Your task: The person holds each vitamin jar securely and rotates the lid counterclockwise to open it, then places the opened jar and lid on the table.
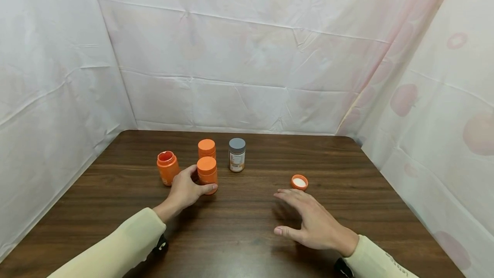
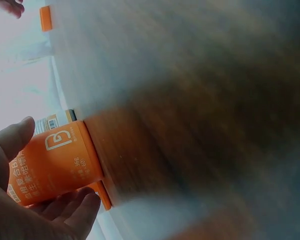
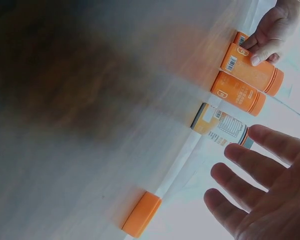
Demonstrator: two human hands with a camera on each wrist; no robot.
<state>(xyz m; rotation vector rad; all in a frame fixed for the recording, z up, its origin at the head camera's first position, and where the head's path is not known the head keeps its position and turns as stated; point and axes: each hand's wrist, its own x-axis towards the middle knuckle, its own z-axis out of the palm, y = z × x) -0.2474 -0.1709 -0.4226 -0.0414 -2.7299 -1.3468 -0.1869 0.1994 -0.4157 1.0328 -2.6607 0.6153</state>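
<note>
My left hand (image 1: 186,190) holds a capped orange pill bottle (image 1: 207,176) upright on the table, thumb on its near side and fingers behind. White print shows on this bottle (image 2: 59,162) in the left wrist view. Just behind it is a second capped orange bottle (image 1: 206,146), partly hidden. To the left of my hand stands an uncapped orange bottle (image 1: 168,170), its mouth showing. My right hand (image 1: 312,220) hovers above the table at the right, fingers spread and holding nothing. Beyond its fingertips lies an orange cap (image 1: 299,182), white inside facing up.
A clear bottle with a grey cap (image 1: 237,155) and a printed label stands right of the orange bottles. The dark wood table (image 1: 239,231) is bounded by pale curtains (image 1: 239,55) at the back and both sides.
</note>
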